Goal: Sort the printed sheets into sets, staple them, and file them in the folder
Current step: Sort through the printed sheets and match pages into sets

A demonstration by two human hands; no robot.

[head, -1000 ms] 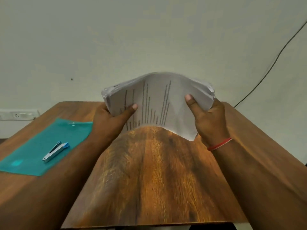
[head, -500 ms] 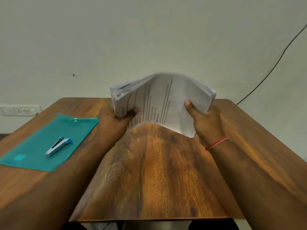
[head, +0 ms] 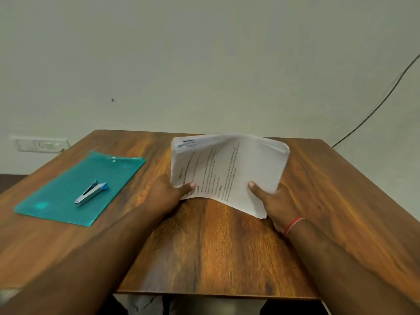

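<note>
A thick stack of printed sheets (head: 229, 167) is held over the middle of the wooden table (head: 204, 246), bowed upward with its top page facing me. My left hand (head: 168, 189) grips its left edge, thumb on top. My right hand (head: 272, 198), with a red thread at the wrist, grips the right edge the same way. A teal plastic folder (head: 68, 192) lies flat on the table's left side. On it rests a small silver stapler (head: 89, 195) with a blue end.
A pale wall stands right behind the table's far edge. A wall socket (head: 39, 145) is at the left, and a dark cable (head: 375, 108) runs down the wall at the right. The table's near edge is just below my forearms.
The stack has come down toward the table and tipped so its printed top page faces me. Both hands kept their grip and moved with it.
</note>
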